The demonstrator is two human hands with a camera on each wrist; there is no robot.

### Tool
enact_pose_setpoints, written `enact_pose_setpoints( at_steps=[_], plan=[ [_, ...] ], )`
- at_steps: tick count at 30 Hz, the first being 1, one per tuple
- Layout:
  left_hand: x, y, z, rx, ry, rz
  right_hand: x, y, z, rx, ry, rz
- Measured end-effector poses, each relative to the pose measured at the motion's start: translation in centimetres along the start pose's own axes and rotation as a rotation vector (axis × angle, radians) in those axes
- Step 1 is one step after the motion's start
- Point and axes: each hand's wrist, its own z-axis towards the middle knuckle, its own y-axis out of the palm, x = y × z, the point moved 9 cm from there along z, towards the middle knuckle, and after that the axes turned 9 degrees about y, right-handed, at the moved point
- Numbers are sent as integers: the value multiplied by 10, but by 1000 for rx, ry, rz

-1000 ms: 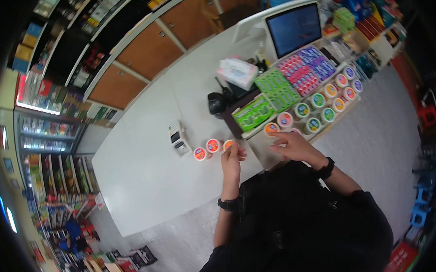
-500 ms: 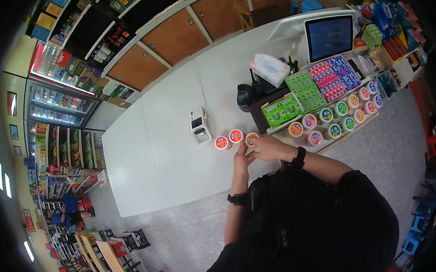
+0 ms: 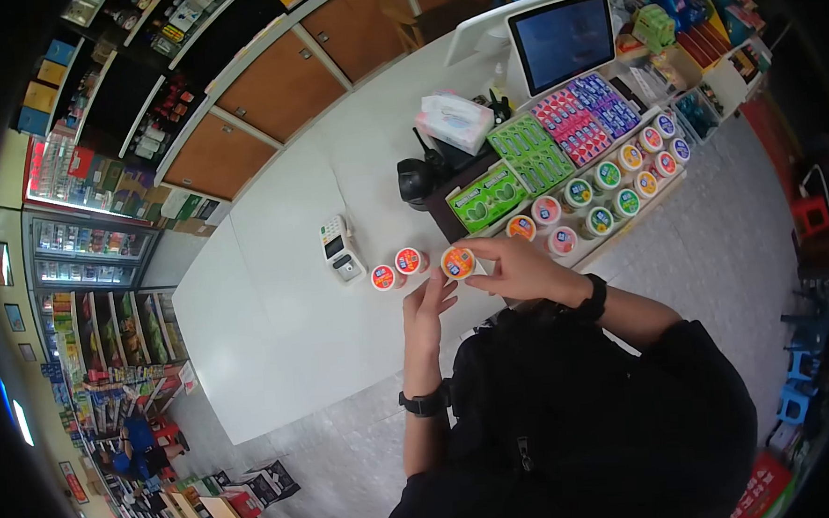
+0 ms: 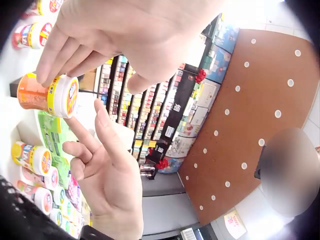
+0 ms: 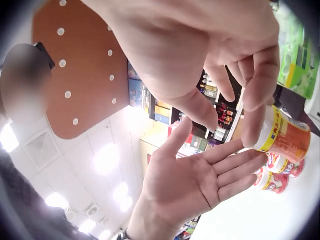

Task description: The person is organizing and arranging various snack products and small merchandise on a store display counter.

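A small plastic jar (image 3: 458,264) with an orange label and a white-rimmed lid is between my two hands, above the white counter. My left hand (image 3: 423,329) has its fingers extended, with the tips against the jar's side, as the left wrist view shows on the jar (image 4: 36,96). From the other side my right hand (image 3: 528,270) reaches in. In the right wrist view its index finger lies along the lid of the jar (image 5: 290,137), and its thumb (image 5: 202,110) stands apart. Two red-lidded jars (image 3: 383,277) stand just left of it.
A white card terminal (image 3: 341,249) lies on the counter (image 3: 278,332) further left. To the right, a tray holds rows of similar jars (image 3: 579,192), with green gum boxes (image 3: 486,199) behind. A scanner (image 3: 418,179), tissue pack (image 3: 454,121) and screen (image 3: 563,43) stand farther back.
My right hand has come left from the tray's end jar to the orange jar beside my left hand. The jar has since shifted right from the red-lidded jars and looks larger.
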Motion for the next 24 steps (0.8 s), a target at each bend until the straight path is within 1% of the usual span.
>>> enact_pose_setpoints(
  at_steps=[1,2,4,5,6,7,8,9,11,12,14,18,20,22,24],
  plan=[
    [6,7,-1,-21,34,0,-2,-10,-8,-37,171,25],
    [12,13,-2,-28,32,2,2,-13,-14,-31,175,27],
    [24,34,-3,-114,47,35,9,-34,-32,83,125,130],
    [21,41,-1,-127,46,37,12,-41,-41,107,123,163],
    [15,51,1,-186,24,49,17,-48,-50,120,129,164],
    [8,61,3,-244,1,61,27,-52,-59,111,181,211],
    [3,69,6,-257,-5,66,37,-53,-68,100,234,262],
    [-5,80,6,-314,-12,102,41,-54,-77,109,246,271],
    [-22,96,7,-445,-55,213,58,-59,-93,174,358,285],
    [-28,102,9,-454,-55,218,66,-63,-99,208,408,289],
    [-44,114,10,-505,-75,338,83,-61,-106,214,437,258],
    [-70,127,18,-563,-84,336,115,-54,-110,210,514,156],
    [-83,125,19,-523,-111,253,127,-51,-107,221,497,137],
    [-84,126,20,-524,-121,270,130,-48,-109,225,493,123],
    [-85,126,18,-525,-127,284,132,-47,-108,223,494,193]
  ],
)
